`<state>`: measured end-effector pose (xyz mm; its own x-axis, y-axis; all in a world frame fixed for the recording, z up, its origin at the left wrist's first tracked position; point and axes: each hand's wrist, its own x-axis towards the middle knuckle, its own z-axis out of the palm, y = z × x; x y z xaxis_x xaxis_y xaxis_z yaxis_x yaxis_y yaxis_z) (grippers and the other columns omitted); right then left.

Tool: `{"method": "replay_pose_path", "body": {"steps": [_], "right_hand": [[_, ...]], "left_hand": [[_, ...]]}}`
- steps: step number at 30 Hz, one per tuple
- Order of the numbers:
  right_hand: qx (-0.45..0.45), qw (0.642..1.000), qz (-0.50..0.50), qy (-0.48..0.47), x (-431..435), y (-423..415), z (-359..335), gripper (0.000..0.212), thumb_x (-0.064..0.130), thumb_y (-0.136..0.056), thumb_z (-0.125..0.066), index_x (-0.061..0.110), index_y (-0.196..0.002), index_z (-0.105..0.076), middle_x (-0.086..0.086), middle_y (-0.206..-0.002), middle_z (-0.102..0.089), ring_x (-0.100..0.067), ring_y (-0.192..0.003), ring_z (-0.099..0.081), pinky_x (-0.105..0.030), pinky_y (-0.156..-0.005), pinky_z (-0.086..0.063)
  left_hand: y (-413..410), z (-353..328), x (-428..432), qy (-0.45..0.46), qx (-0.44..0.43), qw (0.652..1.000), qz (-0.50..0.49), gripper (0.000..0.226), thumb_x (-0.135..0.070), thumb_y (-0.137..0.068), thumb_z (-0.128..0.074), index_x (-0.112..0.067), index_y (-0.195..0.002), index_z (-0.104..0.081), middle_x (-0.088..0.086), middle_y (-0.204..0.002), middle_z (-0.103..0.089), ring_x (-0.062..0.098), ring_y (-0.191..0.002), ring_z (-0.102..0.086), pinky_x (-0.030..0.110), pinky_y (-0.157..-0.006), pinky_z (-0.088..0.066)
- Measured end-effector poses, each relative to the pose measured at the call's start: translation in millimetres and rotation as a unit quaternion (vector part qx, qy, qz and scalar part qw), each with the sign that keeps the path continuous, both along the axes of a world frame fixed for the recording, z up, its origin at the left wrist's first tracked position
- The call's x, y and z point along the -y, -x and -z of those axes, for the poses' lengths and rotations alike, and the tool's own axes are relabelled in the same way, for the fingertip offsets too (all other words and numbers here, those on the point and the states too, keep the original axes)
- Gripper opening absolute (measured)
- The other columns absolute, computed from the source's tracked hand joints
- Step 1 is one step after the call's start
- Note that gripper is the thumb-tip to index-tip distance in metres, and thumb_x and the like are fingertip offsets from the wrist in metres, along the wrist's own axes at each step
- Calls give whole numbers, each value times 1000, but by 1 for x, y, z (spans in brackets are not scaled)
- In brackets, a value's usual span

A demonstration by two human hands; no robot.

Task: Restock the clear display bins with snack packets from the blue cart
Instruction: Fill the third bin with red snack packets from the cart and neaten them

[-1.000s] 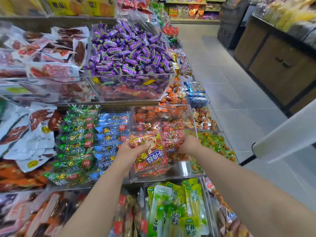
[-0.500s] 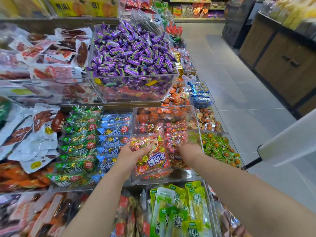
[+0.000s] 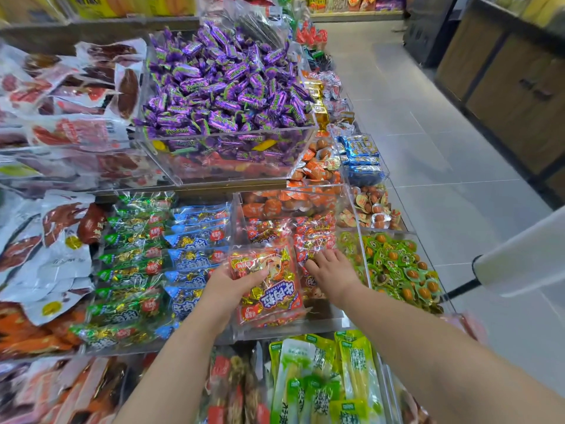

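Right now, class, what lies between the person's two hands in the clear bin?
In the head view, the red packet held by the left hand fills most of the gap; the right hand rests on more red packets beside it.

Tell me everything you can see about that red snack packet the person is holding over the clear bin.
The red, glossy plastic snack packet is a flat, squarish pouch with a clear window showing gold-wrapped pieces, a cartoon figure and a blue band of white characters. It lies tilted, print upside down to the camera, at the front of a clear acrylic bin holding similar red packets. The left hand has it in its grip by the left edge, thumb on top. The right hand rests open on the neighbouring packets beside it.
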<state>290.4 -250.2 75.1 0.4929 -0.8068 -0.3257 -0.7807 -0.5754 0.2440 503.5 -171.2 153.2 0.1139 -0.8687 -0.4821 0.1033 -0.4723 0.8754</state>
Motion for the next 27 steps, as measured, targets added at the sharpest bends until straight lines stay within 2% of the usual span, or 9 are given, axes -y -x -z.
{"method": "replay_pose_path", "body": {"steps": [5, 8, 12, 15, 18, 21, 23, 25, 27], "right_hand": [[-16, 1000, 23, 7, -9, 7, 20, 75, 33, -92, -51, 26, -147, -1, -14, -152, -8, -36, -139, -10, -50, -114, -10], [-55, 998, 17, 10, -2, 5, 23, 87, 36, -92, -49, 24, -147, 18, -13, -157, 5, -37, -144, 4, -56, -113, 2], [-60, 996, 65, 18, 4, -6, 21, 101, 31, -89, -53, 22, -140, 34, -13, -157, 11, -37, -144, 7, -57, -113, 3], [-38, 996, 84, -4, 4, -6, 23, 99, 29, -91, -50, 21, -138, 37, -14, -157, 16, -36, -144, 12, -56, -113, 5], [-5, 995, 101, -27, 4, -4, 23, 102, 45, -90, -51, 23, -139, 36, -12, -157, 17, -35, -144, 14, -55, -113, 6], [-5, 993, 112, -25, 6, -7, 25, 97, 37, -92, -48, 23, -138, 36, -12, -158, 15, -35, -144, 13, -58, -112, 2], [-5, 992, 119, -32, 9, -10, 25, 93, 33, -92, -44, 23, -139, 36, -11, -157, 15, -35, -144, 13, -60, -111, 2], [1, 991, 122, -52, 10, -11, 22, 96, 39, -91, -47, 25, -139, 35, -10, -157, 17, -35, -143, 16, -61, -110, 6], [23, 989, 125, -76, 9, -7, 18, 106, 50, -85, -55, 25, -141, 32, -9, -157, 18, -34, -143, 18, -58, -109, 13]], "left_hand": [[3, -1, 0, -8, -4, 1000, 7, 48, -26, -63, -81, -16, -106, -64, 8, -95, -75, 29, -90, -71, 53, -87, -54], [4, -3, 0, -10, -10, 1000, 9, 47, -26, -60, -81, -17, -103, -64, 7, -93, -75, 28, -88, -72, 52, -86, -54], [2, -2, -2, -8, -12, 1000, 15, 54, -30, -54, -82, -19, -103, -64, 8, -97, -75, 30, -94, -70, 54, -91, -51], [1, -2, -3, -4, -14, 1000, 18, 53, -32, -54, -83, -22, -102, -64, 6, -97, -75, 29, -93, -71, 54, -91, -51], [2, -3, -3, -7, -12, 1000, 18, 53, -33, -53, -83, -22, -101, -64, 6, -96, -75, 29, -93, -71, 54, -90, -51], [3, -3, -3, -13, -13, 1000, 12, 58, -32, -53, -84, -18, -105, -63, 7, -96, -75, 30, -92, -71, 54, -89, -52], [4, -3, -1, -12, -14, 1000, 7, 48, -25, -62, -83, -17, -105, -63, 8, -96, -75, 31, -92, -70, 54, -88, -53], [4, -2, -1, -9, -6, 1000, 4, 37, -17, -71, -80, -18, -104, -63, 8, -95, -75, 31, -91, -71, 53, -86, -55], [6, -3, -1, -7, 0, 1000, 3, 39, -17, -70, -80, -19, -105, -62, 7, -95, -75, 30, -91, -71, 52, -85, -55]]}}
